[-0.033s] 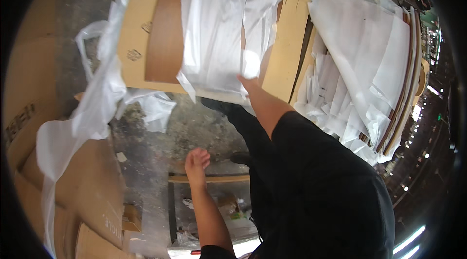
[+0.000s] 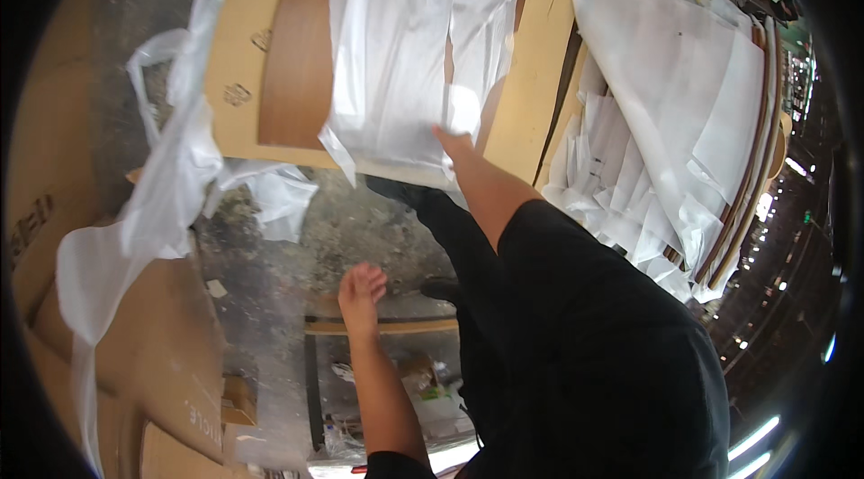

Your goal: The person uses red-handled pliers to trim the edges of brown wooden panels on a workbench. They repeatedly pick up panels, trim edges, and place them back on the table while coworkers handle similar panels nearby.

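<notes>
A white translucent wrapping sheet [image 2: 387, 56] lies over a brown wooden panel [image 2: 295, 74], which rests on a tan cardboard sheet [image 2: 238, 56]. At the wrapping sheet's near edge is my right hand [image 2: 452, 142]. Its thumb lies on top of the sheet, and the other fingers are hidden, apparently tucked under it beside a glaring bright patch. My left hand [image 2: 362, 290] hangs lower in the view over the concrete floor. Its fingers are loosely bent, slightly apart, with nothing in them.
To the right stands a stack of panels [image 2: 666, 92] layered with white sheets. A long crumpled white strip [image 2: 135, 218] trails over cardboard boxes [image 2: 162, 326] at left. A loose white scrap [image 2: 283, 200] is below the panel. A low wooden-edged frame [image 2: 387, 328] stands near my left forearm.
The view has shifted slightly, and the panel and boxes sit a little further left. My right hand has moved slightly up and left along the sheet; my left hand has barely moved.
</notes>
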A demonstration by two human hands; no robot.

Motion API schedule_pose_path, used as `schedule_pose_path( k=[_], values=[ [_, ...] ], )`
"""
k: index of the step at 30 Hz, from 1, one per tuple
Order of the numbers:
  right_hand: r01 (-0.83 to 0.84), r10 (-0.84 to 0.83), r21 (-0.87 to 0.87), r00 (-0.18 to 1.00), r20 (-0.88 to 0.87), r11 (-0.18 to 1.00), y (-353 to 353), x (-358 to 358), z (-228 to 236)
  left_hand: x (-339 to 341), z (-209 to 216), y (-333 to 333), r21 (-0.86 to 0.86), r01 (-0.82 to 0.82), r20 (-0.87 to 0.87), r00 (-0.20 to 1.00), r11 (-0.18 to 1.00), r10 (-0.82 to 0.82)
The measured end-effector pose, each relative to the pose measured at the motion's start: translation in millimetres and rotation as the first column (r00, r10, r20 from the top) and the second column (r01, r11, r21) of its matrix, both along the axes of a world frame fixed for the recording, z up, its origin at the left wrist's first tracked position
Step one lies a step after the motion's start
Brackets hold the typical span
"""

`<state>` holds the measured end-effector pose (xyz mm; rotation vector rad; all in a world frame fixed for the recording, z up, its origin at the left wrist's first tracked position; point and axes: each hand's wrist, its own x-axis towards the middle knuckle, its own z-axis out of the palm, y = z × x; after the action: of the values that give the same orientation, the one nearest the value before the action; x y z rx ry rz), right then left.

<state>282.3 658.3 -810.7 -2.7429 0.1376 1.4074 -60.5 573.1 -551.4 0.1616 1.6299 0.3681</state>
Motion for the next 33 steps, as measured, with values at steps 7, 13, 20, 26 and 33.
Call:
schedule_pose_path(
  k=[7, 13, 20, 26, 33],
  values=[
    [-0.668, 0.626, 0.283, 0.744, 0.234, 0.688, 52, -38, -87, 43, -175, 70, 0.093, 0.141, 0.000, 0.990, 0.986, -0.141],
    [0.129, 0.318, 0.441, 0.518, -0.794, 0.888, 64, -108, 30, 63, -245, 146, 0.120, 0.167, -0.110, 0.982, 0.979, -0.154],
    [-0.346, 0.333, 0.280, 0.938, 0.091, 0.896, 54, -89, 20, 97, -285, 161, 0.040, 0.540, -0.309, 0.807, 0.841, -0.503],
    [-0.508, 0.421, 0.238, 0.843, 0.335, 0.828, 113, -85, -88, 93, -293, 112, -0.155, -0.038, -0.076, 0.997, 0.987, 0.026],
    [-0.317, 0.674, 0.700, 0.670, -0.311, 0.639, 202, -159, 41, 22, -208, 161, -0.245, -0.524, 0.488, 0.661, 0.816, 0.570]
  ],
)
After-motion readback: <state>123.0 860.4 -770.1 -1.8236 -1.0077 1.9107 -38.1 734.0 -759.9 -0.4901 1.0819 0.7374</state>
